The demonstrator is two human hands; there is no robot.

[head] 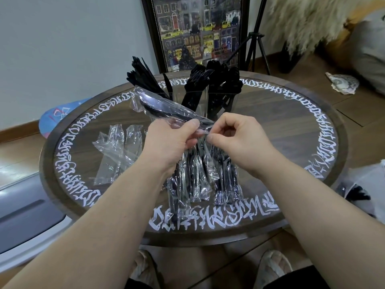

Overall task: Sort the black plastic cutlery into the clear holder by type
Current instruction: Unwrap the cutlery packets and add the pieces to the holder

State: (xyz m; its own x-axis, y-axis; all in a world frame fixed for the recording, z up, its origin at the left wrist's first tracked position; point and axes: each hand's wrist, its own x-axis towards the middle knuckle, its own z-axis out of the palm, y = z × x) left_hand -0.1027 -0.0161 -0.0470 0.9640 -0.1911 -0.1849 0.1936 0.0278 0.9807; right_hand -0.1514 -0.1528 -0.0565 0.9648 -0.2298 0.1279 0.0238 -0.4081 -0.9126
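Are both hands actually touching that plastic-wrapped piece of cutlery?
Touching. The head view shows the left hand and right hand each pinching the end of the wrapped cutlery between thumb and fingers.

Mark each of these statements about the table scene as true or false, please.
1. Both hands pinch one wrapped piece of cutlery. True: the left hand and right hand hold the packet at its near end.
2. The holder is empty. False: the holder already has black cutlery standing in it.
3. Empty wrappers lie left of the hands. True: the wrappers lie flat on the table.
4. All cutlery on the table is unwrapped. False: the pile under the hands is still in plastic.
5. The table is square. False: it is round, with white lettering on its rim.
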